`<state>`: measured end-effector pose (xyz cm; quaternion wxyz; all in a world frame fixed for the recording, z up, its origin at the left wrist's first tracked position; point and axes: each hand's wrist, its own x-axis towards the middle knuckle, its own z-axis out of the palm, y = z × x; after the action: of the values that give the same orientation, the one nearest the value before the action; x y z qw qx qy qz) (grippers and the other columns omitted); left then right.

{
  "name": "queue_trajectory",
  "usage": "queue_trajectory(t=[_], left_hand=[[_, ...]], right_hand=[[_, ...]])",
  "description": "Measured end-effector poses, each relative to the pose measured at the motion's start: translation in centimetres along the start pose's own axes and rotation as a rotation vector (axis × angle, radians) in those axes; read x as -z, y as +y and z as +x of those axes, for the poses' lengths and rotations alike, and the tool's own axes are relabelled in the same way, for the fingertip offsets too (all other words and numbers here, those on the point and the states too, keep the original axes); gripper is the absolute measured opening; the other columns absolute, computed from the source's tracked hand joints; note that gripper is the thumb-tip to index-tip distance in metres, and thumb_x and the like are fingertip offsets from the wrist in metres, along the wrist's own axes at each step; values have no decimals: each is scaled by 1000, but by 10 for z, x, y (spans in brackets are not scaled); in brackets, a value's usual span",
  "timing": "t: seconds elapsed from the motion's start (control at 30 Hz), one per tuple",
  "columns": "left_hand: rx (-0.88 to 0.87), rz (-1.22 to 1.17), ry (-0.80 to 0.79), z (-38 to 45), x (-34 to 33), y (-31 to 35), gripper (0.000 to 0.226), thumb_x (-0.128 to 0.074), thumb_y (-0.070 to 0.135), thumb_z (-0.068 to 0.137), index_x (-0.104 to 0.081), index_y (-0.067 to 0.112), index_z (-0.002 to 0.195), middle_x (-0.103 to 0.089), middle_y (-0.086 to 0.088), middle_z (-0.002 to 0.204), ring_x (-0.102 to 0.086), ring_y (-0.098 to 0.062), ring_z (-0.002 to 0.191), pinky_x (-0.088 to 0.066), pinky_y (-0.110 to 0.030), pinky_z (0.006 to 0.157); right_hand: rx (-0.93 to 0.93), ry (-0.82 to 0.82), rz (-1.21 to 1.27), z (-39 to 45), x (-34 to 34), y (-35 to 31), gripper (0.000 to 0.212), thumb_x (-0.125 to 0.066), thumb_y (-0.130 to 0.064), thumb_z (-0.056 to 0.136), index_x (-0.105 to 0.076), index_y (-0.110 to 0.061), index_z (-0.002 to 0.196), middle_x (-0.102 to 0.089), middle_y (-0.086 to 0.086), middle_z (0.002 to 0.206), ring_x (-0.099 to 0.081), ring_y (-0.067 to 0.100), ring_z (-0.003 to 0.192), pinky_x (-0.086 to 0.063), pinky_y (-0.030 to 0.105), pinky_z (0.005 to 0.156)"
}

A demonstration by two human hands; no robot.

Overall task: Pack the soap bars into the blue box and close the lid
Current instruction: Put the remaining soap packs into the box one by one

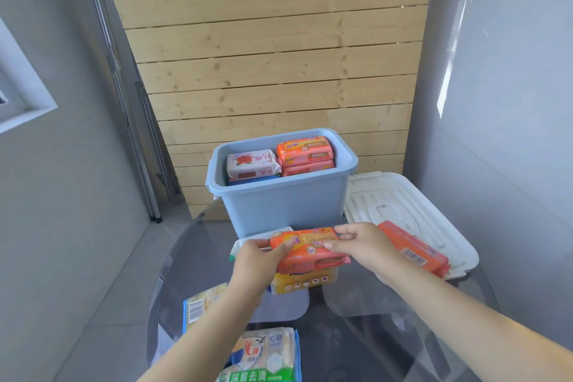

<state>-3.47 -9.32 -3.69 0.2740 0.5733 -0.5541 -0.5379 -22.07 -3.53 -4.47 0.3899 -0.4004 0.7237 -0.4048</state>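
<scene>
Holding one orange soap bar (310, 250) mid-frame, both hands pinch its ends; next, lift it into the blue box (280, 195) above.

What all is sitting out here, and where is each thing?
Blue box: one, open, at the table's far side, soap packs inside.
Orange soap packs: stacked in the box, right side.
White-pink soap pack: one, in the box, left side.
White lid: one, lying right of the box.
Orange soap pack: one, lying on the lid.
Yellow pack: one, under the held pack.
Glass table: one, dark.
Held orange soap pack: one, in front of the box.
Left hand: grips its left end.
Right hand: fingers grip its right end.
</scene>
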Motion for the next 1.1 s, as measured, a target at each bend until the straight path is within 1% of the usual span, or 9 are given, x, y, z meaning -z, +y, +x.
queue_trajectory(t=[0.07, 0.13, 0.23, 0.37, 0.43, 0.57, 0.7, 0.87, 1.1], left_hand=[[4, 76, -13, -2, 5, -4, 30, -65, 35, 85, -69, 9, 100, -74, -3, 87, -70, -15, 73, -52, -21, 51], [20, 122, -15, -4, 8, -7, 28, -60, 33, 88, -69, 10, 99, -72, -2, 85, -65, -10, 67, -44, -16, 44], [77, 163, -33, -4, 9, -9, 27, -53, 31, 93, -65, 9, 104, -67, -1, 88, -58, -7, 68, -38, -17, 49], [171, 2, -94, -5, 9, -12, 27, -53, 26, 94, -58, 10, 116, -68, -7, 105, -65, -20, 91, -55, -30, 76], [160, -13, -86, -6, 7, -12, 29, -54, 26, 93, -56, 11, 118, -66, -9, 112, -65, -23, 98, -55, -36, 85], [144, -26, -111, -16, 5, -11, 30, -56, 26, 92, -59, 8, 116, -68, -11, 111, -67, -24, 97, -57, -36, 83], [17, 12, -151, -31, 11, -1, 28, -60, 29, 90, -67, 6, 105, -74, -10, 96, -71, -20, 81, -58, -22, 64], [-202, -2, -148, -42, 28, 42, 27, -64, 37, 85, -72, 15, 99, -76, -1, 87, -73, -14, 75, -60, -28, 71], [-376, -2, -124, -22, 59, 111, 21, -65, 37, 85, -75, 18, 87, -77, -4, 82, -73, -17, 72, -59, -22, 63]], right_hand=[[7, 8, 8, -2, -7, -4, 33, -72, -17, 78, -68, -10, 110, -73, -1, 97, -67, 3, 75, -47, 13, 58], [-4, 12, 12, -2, -11, -7, 39, -72, -18, 79, -65, -10, 117, -71, 0, 105, -67, 8, 85, -50, 17, 66], [-58, -7, -2, -3, -16, -5, 50, -66, -25, 84, -54, -19, 132, -62, 3, 126, -63, 19, 107, -53, 30, 86], [-172, -126, 120, -3, -18, -5, 38, -61, -29, 88, -60, -16, 124, -73, 3, 102, -69, 15, 89, -57, 33, 75], [-201, -148, 162, -4, -16, -6, 33, -62, -26, 88, -63, -11, 117, -74, 6, 100, -69, 19, 91, -57, 39, 80], [-206, -164, 149, -14, -4, -8, 26, -66, -20, 85, -68, -4, 105, -76, 11, 91, -72, 23, 84, -60, 43, 77], [-151, -169, 124, -29, 15, -17, 18, -68, -20, 83, -71, -3, 90, -77, 9, 79, -74, 22, 75, -61, 38, 63], [23, -114, 158, -43, 37, -53, 21, -67, -25, 83, -73, -6, 89, -77, 10, 79, -74, 23, 71, -59, 29, 55], [190, -58, 150, -21, 52, -126, 27, -69, -29, 81, -73, -4, 91, -76, 12, 78, -74, 22, 67, -60, 28, 55]])
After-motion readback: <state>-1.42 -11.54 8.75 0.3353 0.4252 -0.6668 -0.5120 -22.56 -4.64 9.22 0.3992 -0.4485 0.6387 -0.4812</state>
